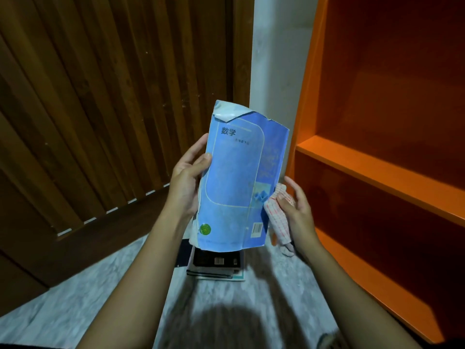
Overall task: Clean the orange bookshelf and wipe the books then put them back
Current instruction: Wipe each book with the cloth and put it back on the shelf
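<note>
The left hand (187,182) grips the blue book (239,182) by its spine edge, holding it upright so the cover faces up for wiping. The right hand (297,210) pinches a checked cloth (276,217) against its lower corner. More books (216,265), probably unwiped, are stacked on the floor (75,311) beside the orange bookshelf (377,172).

Wooden slatted door (100,109) meets pale marble floor (75,298).

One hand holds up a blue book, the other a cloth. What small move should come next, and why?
Probably sweep the cloth up across the cover of the blue book. The left hand grips the book by its left edge and holds it upright, while the right hand holds the cloth against its lower right corner, so most of the cover seems not yet wiped.
</note>
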Motion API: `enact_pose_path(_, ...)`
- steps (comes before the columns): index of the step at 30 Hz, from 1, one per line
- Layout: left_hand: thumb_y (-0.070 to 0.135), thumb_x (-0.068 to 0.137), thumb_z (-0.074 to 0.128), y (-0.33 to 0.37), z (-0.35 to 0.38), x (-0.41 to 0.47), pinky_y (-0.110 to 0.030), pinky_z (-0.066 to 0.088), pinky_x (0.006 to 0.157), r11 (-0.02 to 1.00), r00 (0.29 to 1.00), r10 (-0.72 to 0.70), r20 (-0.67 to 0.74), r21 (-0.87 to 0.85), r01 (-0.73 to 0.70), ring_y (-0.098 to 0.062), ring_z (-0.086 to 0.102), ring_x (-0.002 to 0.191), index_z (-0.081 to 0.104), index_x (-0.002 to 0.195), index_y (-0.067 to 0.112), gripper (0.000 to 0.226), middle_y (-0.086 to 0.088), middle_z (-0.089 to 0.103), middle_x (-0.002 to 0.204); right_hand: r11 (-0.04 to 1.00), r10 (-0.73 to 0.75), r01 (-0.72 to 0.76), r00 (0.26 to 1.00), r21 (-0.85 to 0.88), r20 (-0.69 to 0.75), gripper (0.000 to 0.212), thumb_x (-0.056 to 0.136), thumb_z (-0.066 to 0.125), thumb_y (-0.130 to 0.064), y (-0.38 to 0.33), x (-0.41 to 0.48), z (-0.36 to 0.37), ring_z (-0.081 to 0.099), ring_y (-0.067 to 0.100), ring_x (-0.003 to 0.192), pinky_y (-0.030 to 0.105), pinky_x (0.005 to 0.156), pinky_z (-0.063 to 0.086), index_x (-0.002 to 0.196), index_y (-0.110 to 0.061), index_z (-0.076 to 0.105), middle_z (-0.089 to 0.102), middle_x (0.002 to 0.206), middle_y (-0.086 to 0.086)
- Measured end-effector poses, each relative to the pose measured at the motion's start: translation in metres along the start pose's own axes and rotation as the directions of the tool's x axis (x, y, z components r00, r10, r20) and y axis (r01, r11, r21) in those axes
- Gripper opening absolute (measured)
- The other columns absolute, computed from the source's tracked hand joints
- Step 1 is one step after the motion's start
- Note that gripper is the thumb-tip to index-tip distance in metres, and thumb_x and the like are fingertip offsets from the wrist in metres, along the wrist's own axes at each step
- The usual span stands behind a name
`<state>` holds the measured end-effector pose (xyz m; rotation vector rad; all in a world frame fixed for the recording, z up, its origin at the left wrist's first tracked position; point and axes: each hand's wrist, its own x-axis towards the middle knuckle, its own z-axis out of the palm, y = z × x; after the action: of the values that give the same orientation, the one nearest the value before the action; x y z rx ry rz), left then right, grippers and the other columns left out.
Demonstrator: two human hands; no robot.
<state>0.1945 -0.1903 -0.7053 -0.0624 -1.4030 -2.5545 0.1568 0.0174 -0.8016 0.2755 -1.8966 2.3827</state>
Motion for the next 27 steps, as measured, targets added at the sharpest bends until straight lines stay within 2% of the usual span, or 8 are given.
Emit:
enact_pose_path(6, 0.001, 0.09, 0.055, -0.001, -0.009, 0.002, -0.042, 0.058, 0.078, 0.993, 1.0, 0.002, -0.015, 0.116, 0.0, -0.025, 0.069, 0.096, 0.062, 0.119, 0.025, 0.039, -0.003, 0.07, 0.112, 0.985, 0.168, -0.172, 0.981, 0.032, 0.098, 0.009, 0.083, 0.065, -0.021, -0.002, -0.004, -0.002, 0.064, 0.023, 0.065, 0.024, 0.048, 0.051, 0.09, -0.022, 0.07, 0.068, 0.094, 0.018)
enact_pose_path(13, 0.002, 0.093, 0.053, -0.022, -0.035, 0.008, -0.03, 0.057, 0.082, 0.907, 0.986, 0.118, -0.116, 0.417, -0.06, -0.007, 0.065, 0.101, 0.051, 0.133, 0.023, 0.046, 0.005, 0.066, 0.116, 0.993, 0.116, -0.115, 0.989, 0.013, -0.09, 0.011, 0.09, 0.058, -0.005, -0.021, -0.002, 0.006, 0.059, 0.003, 0.056, 0.02, 0.054, 0.044, 0.082, -0.012, 0.063, 0.064, 0.064, -0.007)
enact_pose_path(16, 0.007, 0.094, 0.053, -0.028, -0.036, 0.015, -0.028, 0.04, 0.103, 0.63, 0.976, 0.187, -0.11, 0.776, -0.034, -0.009, 0.042, 0.128, 0.045, 0.139, 0.024, 0.049, 0.004, 0.044, 0.142, 0.994, 0.047, -0.058, 0.992, -0.095, -0.114, 0.015, 0.088, 0.061, -0.006, -0.028, -0.002, 0.004, 0.062, 0.009, 0.069, 0.025, 0.064, 0.048, 0.084, -0.019, 0.066, 0.068, 0.076, -0.003)
enact_pose_path(18, 0.008, 0.094, 0.054, -0.028, -0.024, 0.014, -0.021, 0.034, 0.1, 0.458, 0.951, 0.299, -0.082, 0.886, -0.068, -0.008, 0.037, 0.128, 0.046, 0.138, 0.022, 0.047, 0.004, 0.038, 0.144, 0.979, -0.033, 0.006, 0.991, -0.206, -0.128, 0.016, 0.086, 0.063, -0.009, -0.028, -0.003, 0.008, 0.061, 0.011, 0.071, 0.029, 0.067, 0.047, 0.08, -0.022, 0.067, 0.068, 0.076, -0.003)
enact_pose_path(20, 0.01, 0.095, 0.052, -0.031, -0.002, 0.01, -0.019, 0.036, 0.097, 0.396, 0.924, 0.38, 0.046, 0.895, -0.207, -0.008, 0.044, 0.121, 0.048, 0.137, 0.018, 0.044, 0.001, 0.045, 0.138, 0.905, -0.16, 0.092, 0.978, -0.415, -0.132, 0.007, 0.08, 0.063, -0.02, -0.028, -0.006, 0.014, 0.06, 0.013, 0.069, 0.031, 0.066, 0.047, 0.077, -0.024, 0.067, 0.067, 0.075, -0.005)
enact_pose_path(22, 0.018, 0.097, 0.05, -0.041, 0.021, 0.006, -0.02, 0.037, 0.096, 0.383, 0.936, 0.312, 0.163, 0.88, -0.281, -0.015, 0.049, 0.121, 0.04, 0.143, 0.017, 0.047, -0.004, 0.05, 0.138, 0.734, -0.286, 0.162, 0.954, -0.66, -0.084, 0.012, 0.074, 0.058, -0.025, -0.027, -0.009, 0.018, 0.06, 0.02, 0.077, 0.034, 0.067, 0.046, 0.08, -0.021, 0.068, 0.068, 0.081, -0.002)
enact_pose_path(25, 0.039, 0.097, 0.045, -0.055, 0.042, 0.005, -0.037, 0.048, 0.095, 0.425, 0.969, 0.202, 0.138, 0.88, -0.214, -0.03, 0.058, 0.111, 0.014, 0.15, 0.029, 0.063, -0.011, 0.053, 0.135, 0.553, -0.405, 0.222, 0.914, -0.803, -0.026, 0.017, 0.072, 0.055, -0.02, -0.027, -0.014, 0.019, 0.057, 0.024, 0.08, 0.03, 0.062, 0.033, 0.082, -0.018, 0.068, 0.066, 0.083, 0.001)
enact_pose_path(27, 0.053, 0.092, 0.046, -0.059, 0.048, 0.005, -0.042, 0.053, 0.087, 0.416, 0.963, 0.246, 0.11, 0.885, -0.207, -0.028, 0.062, 0.103, 0.004, 0.149, 0.037, 0.072, -0.012, 0.058, 0.126, 0.496, -0.462, 0.257, 0.887, -0.829, -0.002, 0.014, 0.072, 0.056, -0.015, -0.025, -0.018, 0.02, 0.055, 0.027, 0.075, 0.026, 0.058, 0.022, 0.08, -0.016, 0.067, 0.064, 0.078, 0.002)
